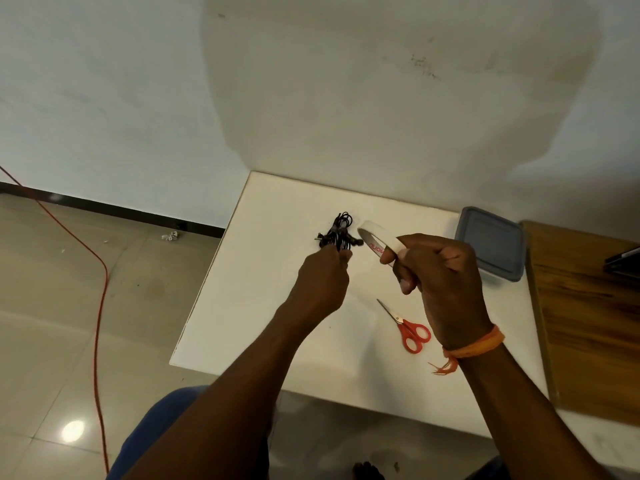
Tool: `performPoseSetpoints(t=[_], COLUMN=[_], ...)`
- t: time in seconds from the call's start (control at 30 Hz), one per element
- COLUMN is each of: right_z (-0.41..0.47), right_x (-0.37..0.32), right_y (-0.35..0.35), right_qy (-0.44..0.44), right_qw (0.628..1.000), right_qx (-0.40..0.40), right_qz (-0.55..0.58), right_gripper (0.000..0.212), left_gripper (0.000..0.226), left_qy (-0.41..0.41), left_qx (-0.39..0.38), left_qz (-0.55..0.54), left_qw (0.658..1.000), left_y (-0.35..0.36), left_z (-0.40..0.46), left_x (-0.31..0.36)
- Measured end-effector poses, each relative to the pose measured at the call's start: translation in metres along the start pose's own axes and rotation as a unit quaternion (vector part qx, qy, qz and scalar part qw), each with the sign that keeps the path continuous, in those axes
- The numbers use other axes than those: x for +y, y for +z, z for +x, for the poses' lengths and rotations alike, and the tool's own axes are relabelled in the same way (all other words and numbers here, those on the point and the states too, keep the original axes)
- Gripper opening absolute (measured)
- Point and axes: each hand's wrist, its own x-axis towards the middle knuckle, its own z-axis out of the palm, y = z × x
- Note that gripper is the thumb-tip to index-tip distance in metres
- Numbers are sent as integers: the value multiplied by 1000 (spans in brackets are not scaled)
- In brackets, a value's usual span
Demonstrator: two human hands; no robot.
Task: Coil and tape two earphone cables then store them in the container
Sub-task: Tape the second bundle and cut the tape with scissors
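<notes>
Hands work a coiled earphone cable and a tape roll over a white table.

The left hand pinches the black earphone cable bundle mid-table; the right hand grips a white tape roll with unreadable red lettering. Red scissors lie near the front edge, and a lidded grey container sits at the right edge.

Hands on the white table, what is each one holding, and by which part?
Left hand pinches the coiled black earphone cable at its near end. Right hand grips the white tape roll by its near rim.
</notes>
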Motion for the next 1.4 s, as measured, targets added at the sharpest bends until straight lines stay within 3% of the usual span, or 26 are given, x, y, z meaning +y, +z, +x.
performPoseSetpoints(t=[0.2, 0.27, 0.3, 0.4, 0.5, 0.57, 0.67, 0.77, 0.9, 1.0, 1.13, 1.23, 1.4], right_z=[-3, -3, -3, -4, -7, -9, -13, -17, -22, -25, -26, -23, -20], right_x=[-2, 0, 1, 0, 0, 1, 2, 1, -5, -6, -21, -36, -31], right_y=[3, 3, 4, 6, 11, 17, 22, 28, 40, 51, 59, 63, 64], right_qy=[-25, -27, -26, -21, 0, 5, 3, -4, -46, -44, -6, 0, 18], right_qw=[999, 999, 999, 998, 996, 996, 996, 995, 996, 996, 999, 1000, 999], right_qx=[-22, -34, -41, -54, -64, -68, -68, -75, -72, -52, -17, -7, -36], right_qz=[18, 22, 23, 32, 55, 51, 55, 68, 1, -61, -49, -6, 37], right_gripper=[29, 32, 33, 28, 27, 28, 29, 25, 26, 24, 36, 27, 36], left_gripper=[24, 22, 21, 30, 36, 31, 38, 45, 33, 39, 44, 42, 41], left_qy=[-23, -38, -64, -117, -111, -127, -171, -192, -178, -158, -111, -63, -41], left_qx=[-62, -75, -88, -114, -98, -64, -23, -60, -29, 18, 98, 117, 142], left_qz=[97, 29, -70, -382, -555, -623, -642, -664, -675, -699, -670, -643, -603], left_qw=[993, 996, 992, 910, 818, 769, 747, 720, 715, 697, 728, 754, 784], left_y=[6, 3, 2, -3, -8, -9, -4, -7, -15, -23, -34, -41, -35], left_z=[-7, -6, -5, -2, -4, -4, -3, -6, -1, 4, 6, 6, 11], left_x=[0, 3, 5, 12, 21, 25, 24, 24, 28, 31, 35, 37, 31])
